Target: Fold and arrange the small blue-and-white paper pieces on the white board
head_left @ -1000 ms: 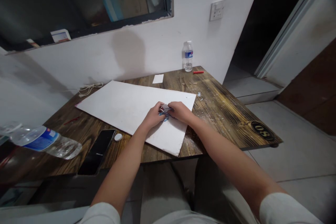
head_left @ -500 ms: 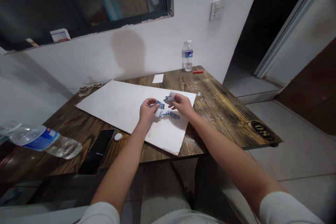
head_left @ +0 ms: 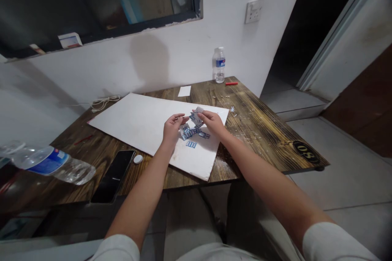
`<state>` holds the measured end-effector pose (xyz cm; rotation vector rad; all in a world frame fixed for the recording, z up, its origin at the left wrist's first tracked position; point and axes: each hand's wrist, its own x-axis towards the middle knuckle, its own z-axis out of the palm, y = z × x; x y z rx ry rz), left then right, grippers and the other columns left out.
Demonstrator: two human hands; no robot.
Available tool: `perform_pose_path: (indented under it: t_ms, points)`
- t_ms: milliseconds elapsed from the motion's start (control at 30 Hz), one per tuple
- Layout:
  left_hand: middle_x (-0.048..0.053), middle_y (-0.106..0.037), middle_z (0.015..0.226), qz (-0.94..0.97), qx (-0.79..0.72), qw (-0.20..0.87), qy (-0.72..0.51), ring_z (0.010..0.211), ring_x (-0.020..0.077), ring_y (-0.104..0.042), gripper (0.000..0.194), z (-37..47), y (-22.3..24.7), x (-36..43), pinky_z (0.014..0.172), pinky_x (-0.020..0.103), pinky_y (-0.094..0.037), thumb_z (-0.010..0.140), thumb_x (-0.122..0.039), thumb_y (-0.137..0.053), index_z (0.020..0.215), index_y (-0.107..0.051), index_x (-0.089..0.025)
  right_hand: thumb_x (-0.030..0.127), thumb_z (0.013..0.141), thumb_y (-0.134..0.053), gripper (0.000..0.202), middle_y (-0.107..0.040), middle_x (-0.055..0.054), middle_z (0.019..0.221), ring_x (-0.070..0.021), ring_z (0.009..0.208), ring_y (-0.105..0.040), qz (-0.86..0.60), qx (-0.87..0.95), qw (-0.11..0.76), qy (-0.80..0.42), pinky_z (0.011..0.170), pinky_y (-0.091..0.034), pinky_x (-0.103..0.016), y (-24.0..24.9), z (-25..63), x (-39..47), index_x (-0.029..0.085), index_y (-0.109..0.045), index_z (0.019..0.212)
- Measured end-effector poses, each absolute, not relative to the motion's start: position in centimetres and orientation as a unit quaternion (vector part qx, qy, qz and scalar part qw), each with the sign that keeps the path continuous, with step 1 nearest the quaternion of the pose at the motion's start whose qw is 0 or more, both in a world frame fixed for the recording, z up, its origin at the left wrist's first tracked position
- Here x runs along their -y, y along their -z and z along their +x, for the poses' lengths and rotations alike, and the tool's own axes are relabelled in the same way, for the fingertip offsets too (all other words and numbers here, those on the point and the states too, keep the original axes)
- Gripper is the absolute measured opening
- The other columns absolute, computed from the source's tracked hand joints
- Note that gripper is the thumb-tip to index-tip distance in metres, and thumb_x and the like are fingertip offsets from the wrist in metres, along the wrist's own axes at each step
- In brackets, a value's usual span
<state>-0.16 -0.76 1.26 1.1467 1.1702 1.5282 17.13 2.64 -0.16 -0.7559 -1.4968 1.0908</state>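
Note:
Over the white board (head_left: pixel 141 114), my right hand (head_left: pixel 214 122) pinches a thin whitish paper piece (head_left: pixel 196 118) with blue-edged markings. Close by on the left, my left hand (head_left: pixel 172 128) has thumb and fingers closed; what they hold, if anything, is too small to make out. Below and between both hands is a jumble of small blue-edged pieces (head_left: pixel 190 131), and some of them overlap. A separate blue-edged piece (head_left: pixel 191 144) lies flat on the board, nearer to me.
A black phone (head_left: pixel 112 177), a white cap (head_left: pixel 138 159) and a large lying bottle (head_left: pixel 50 162) are at the left. Toward the back are a small upright bottle (head_left: pixel 220 65), a red stick (head_left: pixel 231 83) and a white paper (head_left: pixel 184 91). Scraps dot the wooden table (head_left: pixel 260 142).
The blue-edged piece at my left fingertips has left them, and a blue-edged piece now lies on the board below. The paper in my right hand has turned and shows more of its surface.

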Motion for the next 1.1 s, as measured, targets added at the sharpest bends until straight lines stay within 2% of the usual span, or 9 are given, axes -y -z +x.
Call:
perform_pose_path:
  t_ms: [67,133,267,533,667,833,1000,1100]
  points:
    - [0.011,-0.076,0.088,0.461,-0.476,0.426,-0.615,0.094,0.0253,-0.071,0.039,-0.2,-1.4,0.9,0.079,0.035,-0.052,0.068,-0.042,-0.076,0.095,-0.067,-0.016,0.052,0.08,-0.062,0.038,-0.074,-0.003,0.101,-0.0237,0.097,-0.065,-0.298,0.635,0.542,-0.463,0.084,-0.053,-0.038,0.1,17.2,-2.6,0.024,-0.074,0.102]
    - [0.011,-0.076,0.089,0.468,-0.485,0.407,-0.616,0.096,0.0256,-0.07,0.036,-0.3,-1.5,0.9,0.078,0.033,-0.051,0.07,-0.041,-0.075,0.095,-0.067,-0.016,0.042,0.081,-0.061,0.034,-0.073,-0.003,0.106,-0.0232,0.104,-0.064,-0.281,0.644,0.545,-0.457,0.092,-0.051,-0.04,0.1,17.2,-2.6,0.026,-0.074,0.107]
    - [0.01,-0.077,0.093,0.486,-0.498,0.371,-0.615,0.099,0.0246,-0.069,0.03,-0.4,-1.6,1.1,0.079,0.033,-0.05,0.073,-0.038,-0.071,0.095,-0.068,-0.018,0.031,0.079,-0.059,0.03,-0.074,-0.003,0.105,-0.0197,0.095,-0.067,-0.262,0.661,0.532,-0.459,0.092,-0.051,-0.04,0.5,17.0,-2.7,0.027,-0.076,0.104]
    - [0.009,-0.075,0.097,0.517,-0.49,0.354,-0.606,0.102,0.0227,-0.067,0.027,-0.5,-1.6,0.8,0.097,0.039,-0.046,0.073,-0.035,-0.069,0.093,-0.068,-0.017,0.034,0.079,-0.064,0.029,-0.075,-0.004,0.101,-0.0187,0.09,-0.07,-0.213,0.626,0.523,-0.538,0.091,-0.052,-0.039,0.2,17.1,-2.4,0.023,-0.075,0.103]
    - [0.009,-0.072,0.105,0.549,-0.489,0.363,-0.573,0.105,0.024,-0.064,0.028,-0.5,-1.1,0.6,0.096,0.04,-0.047,0.069,-0.03,-0.07,0.095,-0.067,-0.019,0.042,0.079,-0.07,0.034,-0.074,-0.005,0.106,-0.0199,0.094,-0.07,-0.186,0.604,0.514,-0.58,0.089,-0.053,-0.038,-0.4,17.3,-1.9,0.024,-0.073,0.107]
    - [0.007,-0.068,0.116,0.602,-0.512,0.349,-0.504,0.114,0.0265,-0.059,0.04,-0.6,-0.7,0.9,0.097,0.042,-0.047,0.063,-0.015,-0.059,0.102,-0.066,-0.021,0.048,0.078,-0.072,0.038,-0.072,-0.005,0.108,-0.0191,0.092,-0.07,-0.177,0.569,0.515,-0.616,0.086,-0.056,-0.037,-0.7,17.5,-1.6,0.025,-0.07,0.108]
    - [0.006,-0.066,0.119,0.654,-0.524,0.332,-0.433,0.118,0.0269,-0.057,0.044,-0.6,-0.8,1.2,0.102,0.044,-0.044,0.063,-0.013,-0.054,0.104,-0.065,-0.022,0.05,0.08,-0.068,0.039,-0.071,-0.006,0.102,-0.0174,0.08,-0.069,-0.223,0.58,0.53,-0.576,0.073,-0.056,-0.035,-0.2,17.6,-2.6,0.023,-0.068,0.108]
    - [0.007,-0.063,0.126,0.709,-0.521,0.309,-0.362,0.121,0.0289,-0.055,0.048,-0.5,-0.9,1.5,0.104,0.044,-0.043,0.066,-0.02,-0.062,0.114,-0.063,-0.024,0.046,0.079,-0.068,0.041,-0.071,-0.008,0.106,-0.0195,0.089,-0.067,-0.29,0.661,0.507,-0.471,0.077,-0.054,-0.036,0.1,18.0,-3.2,0.022,-0.067,0.112]
